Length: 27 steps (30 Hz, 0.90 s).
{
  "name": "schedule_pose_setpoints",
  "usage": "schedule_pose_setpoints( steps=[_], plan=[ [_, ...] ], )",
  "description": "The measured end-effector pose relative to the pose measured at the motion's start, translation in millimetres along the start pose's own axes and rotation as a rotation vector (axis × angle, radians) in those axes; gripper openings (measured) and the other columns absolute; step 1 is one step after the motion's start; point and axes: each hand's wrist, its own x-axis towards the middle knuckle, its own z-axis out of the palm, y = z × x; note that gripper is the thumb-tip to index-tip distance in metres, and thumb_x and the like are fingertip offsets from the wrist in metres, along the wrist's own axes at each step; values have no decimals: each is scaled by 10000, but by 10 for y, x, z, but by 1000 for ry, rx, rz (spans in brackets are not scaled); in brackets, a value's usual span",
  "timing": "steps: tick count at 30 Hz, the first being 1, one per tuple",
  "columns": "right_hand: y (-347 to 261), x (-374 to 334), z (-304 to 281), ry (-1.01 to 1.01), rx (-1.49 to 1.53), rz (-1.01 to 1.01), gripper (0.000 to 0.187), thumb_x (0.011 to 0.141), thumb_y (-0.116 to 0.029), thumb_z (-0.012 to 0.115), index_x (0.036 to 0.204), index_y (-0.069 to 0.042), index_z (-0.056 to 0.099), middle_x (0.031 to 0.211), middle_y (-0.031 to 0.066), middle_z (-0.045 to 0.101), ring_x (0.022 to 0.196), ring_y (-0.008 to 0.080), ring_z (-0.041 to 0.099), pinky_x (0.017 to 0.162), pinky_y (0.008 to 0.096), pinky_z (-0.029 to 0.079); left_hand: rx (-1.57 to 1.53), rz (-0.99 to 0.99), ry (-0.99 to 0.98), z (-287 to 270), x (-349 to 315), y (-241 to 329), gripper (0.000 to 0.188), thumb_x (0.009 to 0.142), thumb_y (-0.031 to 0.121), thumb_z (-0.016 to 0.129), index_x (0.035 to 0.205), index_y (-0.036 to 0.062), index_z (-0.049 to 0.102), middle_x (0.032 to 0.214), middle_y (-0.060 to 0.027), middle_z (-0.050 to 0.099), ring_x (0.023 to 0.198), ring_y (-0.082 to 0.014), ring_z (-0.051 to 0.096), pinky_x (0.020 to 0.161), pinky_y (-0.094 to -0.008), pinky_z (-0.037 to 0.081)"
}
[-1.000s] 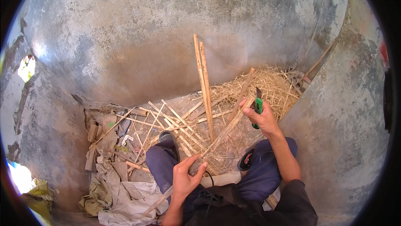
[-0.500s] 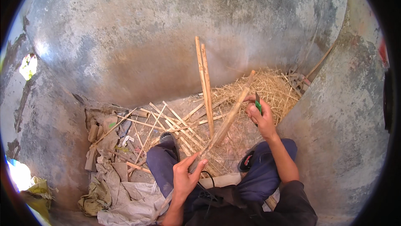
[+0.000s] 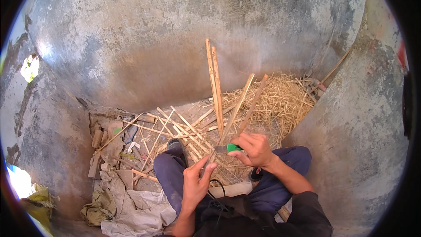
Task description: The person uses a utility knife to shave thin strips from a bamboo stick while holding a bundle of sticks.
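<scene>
My left hand [image 3: 196, 182] is closed on the near end of a wooden stick [image 3: 212, 160], held over my lap. My right hand [image 3: 255, 150] grips a knife with a green handle [image 3: 234, 147]. Its dark blade [image 3: 220, 149] lies across the stick just beyond my left fingers. Past the blade, two lengths of wood spread apart: a pale one [image 3: 237, 105] and a browner one [image 3: 254, 103] whose lower part is hidden by my right hand. Whether they join at the blade I cannot tell.
Two pale sticks [image 3: 215, 88] lean upright against the grey wall [image 3: 175, 26]. Several thin strips [image 3: 184, 127] litter the floor beside a straw heap [image 3: 285, 99]. Crumpled sacking [image 3: 136, 206] lies at left, near broken bricks [image 3: 98, 139]. Walls close in on both sides.
My right hand has come down and left with the knife, bringing its blade onto the stick near my left hand. The single broad length of wood now appears as two diverging lengths.
</scene>
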Motion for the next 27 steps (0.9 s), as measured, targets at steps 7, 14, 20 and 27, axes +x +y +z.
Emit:
schedule_pose_setpoints(
  steps=[7, 14, 20, 27],
  plan=[
    [-215, -23, 174, 7, -18, 2, 302, 991, -394, 801, 1045, -101, 759, 834, 38, 675, 642, 245, 706, 571, 375, 544, -84, -34, -74, 62, -10, 33, 287, 1118, 188, 693, 984, -66, 683, 698, -142, 613, 607, -157, 514, 579, -361, 443],
    [-276, 8, 144, -18, -68, 23, 284, 994, -390, 800, 1047, -112, 776, 810, 22, 670, 619, 228, 708, 550, 363, 549, 38, 52, 35, 149, -8, 59, 311, 1131, 182, 664, 936, -53, 609, 707, -171, 531, 597, -247, 474, 585, -411, 415],
    [-259, 88, 34, -48, -135, -1, 292, 984, -411, 805, 1027, -123, 782, 789, 17, 663, 594, 212, 688, 538, 353, 533, 44, 38, 35, 150, -31, 80, 224, 1134, 158, 645, 1111, -57, 706, 751, -196, 581, 611, -273, 506, 606, -409, 447],
    [14, 248, -66, 32, -249, -4, 297, 996, -433, 791, 1012, -136, 784, 762, 14, 649, 568, 197, 662, 523, 345, 510, 82, 6, 16, 65, -130, -40, 303, 1139, 156, 628, 1329, -57, 730, 835, -232, 687, 652, -280, 633, 666, -397, 526]
  ],
)
